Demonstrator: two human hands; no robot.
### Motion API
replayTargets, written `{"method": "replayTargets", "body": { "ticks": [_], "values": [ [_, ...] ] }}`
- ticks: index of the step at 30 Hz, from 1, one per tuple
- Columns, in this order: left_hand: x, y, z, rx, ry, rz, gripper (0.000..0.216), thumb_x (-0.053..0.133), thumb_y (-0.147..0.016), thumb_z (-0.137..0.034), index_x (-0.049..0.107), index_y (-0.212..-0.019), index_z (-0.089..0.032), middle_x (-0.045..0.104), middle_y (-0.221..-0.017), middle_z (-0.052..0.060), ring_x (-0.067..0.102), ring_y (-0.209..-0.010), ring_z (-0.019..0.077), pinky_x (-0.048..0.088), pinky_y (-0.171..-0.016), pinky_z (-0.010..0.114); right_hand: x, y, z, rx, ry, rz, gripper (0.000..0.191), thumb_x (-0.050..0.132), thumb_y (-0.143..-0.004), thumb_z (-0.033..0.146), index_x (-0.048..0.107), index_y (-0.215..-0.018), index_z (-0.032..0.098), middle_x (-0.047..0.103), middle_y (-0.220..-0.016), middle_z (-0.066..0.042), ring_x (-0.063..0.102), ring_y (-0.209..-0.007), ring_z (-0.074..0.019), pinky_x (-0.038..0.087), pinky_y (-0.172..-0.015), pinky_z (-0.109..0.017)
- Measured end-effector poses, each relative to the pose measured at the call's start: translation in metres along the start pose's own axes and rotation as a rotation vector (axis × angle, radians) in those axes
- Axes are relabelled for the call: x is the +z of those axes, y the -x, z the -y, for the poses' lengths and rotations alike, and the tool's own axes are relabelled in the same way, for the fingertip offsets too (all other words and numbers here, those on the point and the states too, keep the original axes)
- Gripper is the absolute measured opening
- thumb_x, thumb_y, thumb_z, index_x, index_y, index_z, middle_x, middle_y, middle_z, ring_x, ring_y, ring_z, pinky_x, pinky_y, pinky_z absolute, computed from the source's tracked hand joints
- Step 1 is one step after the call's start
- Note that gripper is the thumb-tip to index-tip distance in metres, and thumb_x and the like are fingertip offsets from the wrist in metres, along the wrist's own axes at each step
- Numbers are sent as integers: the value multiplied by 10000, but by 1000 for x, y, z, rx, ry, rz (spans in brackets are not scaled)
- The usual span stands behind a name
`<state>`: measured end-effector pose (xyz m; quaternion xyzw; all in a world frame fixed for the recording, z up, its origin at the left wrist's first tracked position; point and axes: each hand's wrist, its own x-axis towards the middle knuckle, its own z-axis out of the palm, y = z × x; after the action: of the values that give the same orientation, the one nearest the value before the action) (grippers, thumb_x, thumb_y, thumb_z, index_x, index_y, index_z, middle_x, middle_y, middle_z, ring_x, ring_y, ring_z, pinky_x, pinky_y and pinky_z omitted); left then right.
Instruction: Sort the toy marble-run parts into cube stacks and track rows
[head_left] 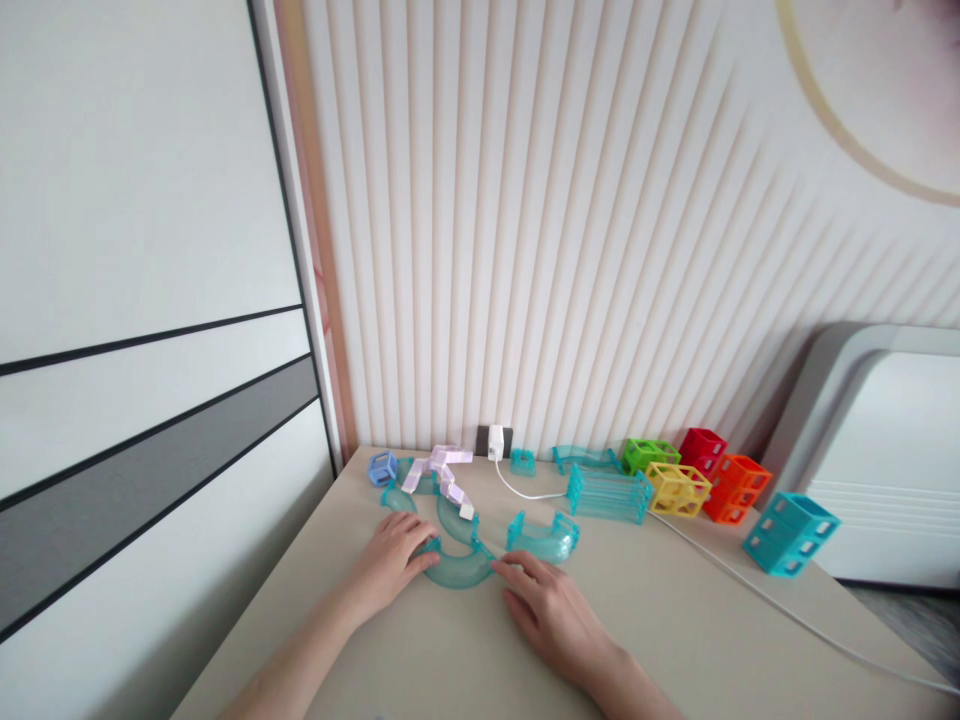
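Left fingers (412, 523) pinching teal curve (459, 574) | right fingers (516, 570): grip unclear | lilac pieces (452, 490), white cable (536, 497) beyond

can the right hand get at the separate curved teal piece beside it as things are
Probably yes: the separate curved teal piece lies just beyond the right hand, with nothing visible between them, though the fingertips are at the end of another curved piece.

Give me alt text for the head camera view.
A person's left hand and right hand are at opposite ends of a curved translucent teal piece on a pale table. Colourful frame blocks stand to the right, and a white charger is plugged in behind.
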<state>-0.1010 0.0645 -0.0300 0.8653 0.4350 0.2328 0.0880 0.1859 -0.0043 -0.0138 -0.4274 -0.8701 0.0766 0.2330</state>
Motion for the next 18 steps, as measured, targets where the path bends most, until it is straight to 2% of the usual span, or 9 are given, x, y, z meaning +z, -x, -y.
{"method": "replayTargets", "body": {
  "ticks": [3,6,10,13,15,18],
  "values": [
    [0,1,1,11,-21,-3,114,635,-912,-324,651,-1007,-263,692,-982,4,627,-1000,223,429,-1007,418,6,-2,2,-8,41,43,411,485,-960,204,544,-1363,262,626,-1322,-110,656,-1116,-254,544,-938,-378],
    [-2,3,-1,69,-8,-9,108,619,-917,-308,644,-1007,-255,697,-1051,14,640,-1045,216,351,-1122,477,10,-2,0,-9,52,52,356,486,-974,242,581,-1317,258,657,-1283,-101,671,-1082,-253,544,-928,-366],
    [-7,3,-9,133,-13,-63,112,588,-918,-299,658,-984,-239,647,-1270,66,603,-1190,249,409,-1117,477,11,-1,-1,-7,47,53,290,479,-989,278,628,-1237,261,686,-1226,-79,680,-1041,-240,536,-920,-346],
    [-6,0,-19,166,-28,-71,307,566,-925,-315,620,-1221,-251,601,-1372,88,555,-1277,273,444,-1101,472,9,-2,0,-18,45,69,289,473,-992,264,626,-1236,265,688,-1220,-69,679,-1043,-236,533,-919,-344],
    [-5,-3,-25,225,-34,-14,488,557,-932,-320,488,-1413,-268,573,-1419,89,528,-1314,274,409,-1131,492,8,-3,1,-21,33,70,319,478,-988,252,600,-1283,273,686,-1230,-66,676,-1053,-235,532,-923,-342],
    [-1,-7,-33,284,-37,64,592,561,-935,-322,381,-1497,-275,556,-1447,87,515,-1332,276,373,-1153,520,7,-4,2,-11,20,74,431,498,-975,236,503,-1404,282,662,-1285,-73,663,-1097,-244,528,-945,-352]
  ]
}}
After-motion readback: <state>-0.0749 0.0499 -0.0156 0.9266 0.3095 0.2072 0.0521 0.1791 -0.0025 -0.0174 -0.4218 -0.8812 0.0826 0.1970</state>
